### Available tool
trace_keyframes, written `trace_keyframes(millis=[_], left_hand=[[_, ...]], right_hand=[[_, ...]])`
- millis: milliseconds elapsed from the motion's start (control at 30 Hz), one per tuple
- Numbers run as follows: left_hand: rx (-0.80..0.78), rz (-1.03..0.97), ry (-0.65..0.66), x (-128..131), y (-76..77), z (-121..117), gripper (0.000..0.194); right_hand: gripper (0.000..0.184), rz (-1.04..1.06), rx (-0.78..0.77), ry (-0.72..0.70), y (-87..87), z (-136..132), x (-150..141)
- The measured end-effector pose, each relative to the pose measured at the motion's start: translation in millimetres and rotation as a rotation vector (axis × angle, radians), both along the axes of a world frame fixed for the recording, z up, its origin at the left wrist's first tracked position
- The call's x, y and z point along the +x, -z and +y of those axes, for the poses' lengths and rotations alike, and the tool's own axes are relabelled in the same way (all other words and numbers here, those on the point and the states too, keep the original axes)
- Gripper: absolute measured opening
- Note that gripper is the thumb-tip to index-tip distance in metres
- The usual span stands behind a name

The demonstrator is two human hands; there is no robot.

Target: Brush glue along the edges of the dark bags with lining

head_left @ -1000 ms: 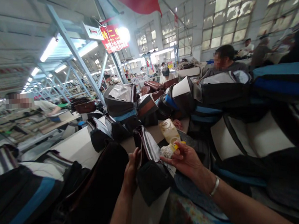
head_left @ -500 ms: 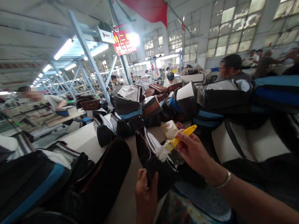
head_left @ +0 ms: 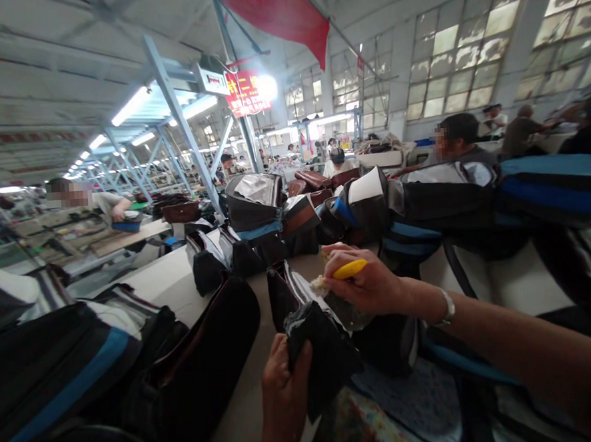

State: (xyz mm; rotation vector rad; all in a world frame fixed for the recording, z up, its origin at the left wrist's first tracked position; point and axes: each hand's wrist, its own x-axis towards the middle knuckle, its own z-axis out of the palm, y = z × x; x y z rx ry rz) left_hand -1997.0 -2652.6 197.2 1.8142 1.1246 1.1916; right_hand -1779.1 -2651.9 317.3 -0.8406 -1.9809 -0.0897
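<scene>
My left hand (head_left: 284,388) is closed on the edge of a black fabric bag piece (head_left: 323,352), thumb on top, holding it up in front of me. My right hand (head_left: 367,282) grips a yellow-handled brush (head_left: 347,269) whose whitish bristles (head_left: 318,284) point left, just above the black piece and the open silver-lined bag part (head_left: 294,289) behind it. A metal bracelet (head_left: 447,308) sits on my right wrist.
Dark bags with blue, white and brown panels are heaped on the white table (head_left: 164,282) at left, centre (head_left: 254,207) and right (head_left: 475,203). A dark brown bag (head_left: 204,360) lies by my left hand. People work at benches at left (head_left: 109,202) and behind the pile (head_left: 458,138).
My right hand has swung the brush leftward and lower, the handle now pointing toward me, hiding the cream-coloured container behind it. My left hand keeps its hold on the black piece.
</scene>
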Motion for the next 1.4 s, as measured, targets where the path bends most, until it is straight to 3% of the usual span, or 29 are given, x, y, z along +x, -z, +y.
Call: trace_keyframes(millis=[167,333,433,567,700,800,900,1000,1133,1200,1300,1400], left_hand=[[-0.044,-0.025,0.045,1,-1.3,-1,0.027],[-0.032,-0.012,0.029,-3,-1.9,-3,0.027],[0.028,0.020,0.019,-2,-4.3,-4,0.026],[0.298,0.166,-0.070,3,-6.3,-4,0.024],[0.755,0.488,-0.237,12,-5.2,-3,0.026],[0.914,0.690,-0.288,19,-5.3,-4,0.027],[0.941,0.728,-0.294,25,-7.5,-5,0.027],[0.934,0.742,-0.277,27,-9.7,-6,0.030],[0.935,0.755,-0.269,28,-12.6,-6,0.029],[0.932,0.776,-0.248,28,-13.6,-6,0.030],[0.926,0.792,-0.215,29,-13.0,-7,0.035],[0.938,0.786,-0.222,31,-10.2,-9,0.033]], right_hand=[[0.002,-0.028,-0.051,-0.202,-5.3,-10,-8],[0.007,0.028,-0.020,-0.060,-4.5,-8,-3],[0.005,0.048,-0.052,-0.111,1.5,-7,-2],[0.008,-0.031,-0.005,-0.019,0.1,-3,2],[0.010,0.024,0.016,-0.003,-25.4,-9,1],[0.014,0.025,-0.068,-0.042,-37.6,-15,-8],[0.017,-0.167,-0.063,-0.090,-36.3,-13,-13],[0.017,-0.355,0.003,-0.037,-34.7,-8,-11],[0.015,-0.279,0.027,-0.040,-36.4,-8,-10],[0.018,-0.339,0.014,-0.070,-34.4,-7,-12],[0.021,-0.485,0.047,-0.006,-30.3,-4,-14],[0.019,-0.438,0.021,0.029,-26.5,-2,-17]])
